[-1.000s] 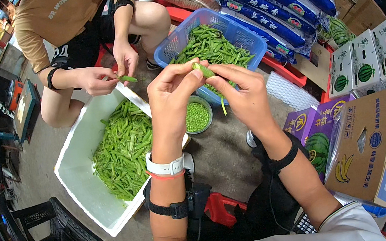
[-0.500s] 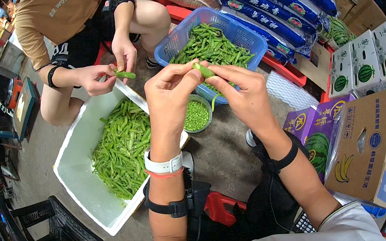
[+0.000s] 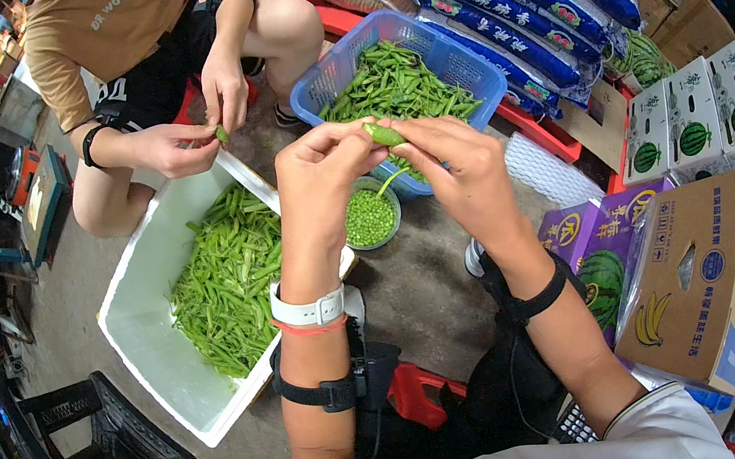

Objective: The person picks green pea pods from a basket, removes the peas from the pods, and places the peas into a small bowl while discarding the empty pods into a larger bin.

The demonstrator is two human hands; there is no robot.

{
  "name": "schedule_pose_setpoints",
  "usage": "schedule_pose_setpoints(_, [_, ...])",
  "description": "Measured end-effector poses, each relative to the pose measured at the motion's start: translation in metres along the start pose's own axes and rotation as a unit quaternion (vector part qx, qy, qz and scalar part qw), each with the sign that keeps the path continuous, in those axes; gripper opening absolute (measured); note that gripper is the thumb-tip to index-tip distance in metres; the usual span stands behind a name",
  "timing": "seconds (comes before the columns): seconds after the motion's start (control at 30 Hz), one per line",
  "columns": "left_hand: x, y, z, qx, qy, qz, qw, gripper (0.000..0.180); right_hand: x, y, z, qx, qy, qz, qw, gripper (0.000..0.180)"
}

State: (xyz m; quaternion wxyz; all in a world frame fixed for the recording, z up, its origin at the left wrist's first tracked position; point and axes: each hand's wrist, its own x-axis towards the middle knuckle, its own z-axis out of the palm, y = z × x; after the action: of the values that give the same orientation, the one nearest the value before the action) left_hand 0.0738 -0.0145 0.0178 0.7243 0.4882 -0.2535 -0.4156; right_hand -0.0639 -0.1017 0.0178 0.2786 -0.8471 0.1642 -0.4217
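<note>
Between my two hands is a green pea pod, its stem end trailing a thin strip downward. My left hand pinches one end with thumb and forefinger. The other end sits in the fingers of my right hand. Beyond the pod, a blue plastic basket holds a heap of whole pods. Partly behind my left wrist stands a clear round bowl of shelled peas. To the left, a white foam box contains many flattened pods.
Across from me a seated person's hands hold another pod over the foam box. Blue bags are stacked at the far right, with watermelon cartons and a brown banana box nearer. A black crate stands at the lower left.
The pod in my hands has tilted flatter, and its hanging strip has swung left, toward the bowl. The other person's hands have drawn closer together around their pod.
</note>
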Motion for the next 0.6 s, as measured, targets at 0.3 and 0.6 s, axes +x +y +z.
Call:
schedule_pose_setpoints(0.3, [0.001,0.000,-0.007,-0.035,0.009,-0.038,0.999,0.018,-0.001,-0.002,-0.001,0.014,-0.030,0.007,0.999,0.023])
schedule_pose_setpoints(0.6, [0.001,0.003,-0.012,-0.027,0.030,-0.079,0.996,0.015,0.000,-0.005,-0.001,0.092,-0.064,0.086,0.990,0.025])
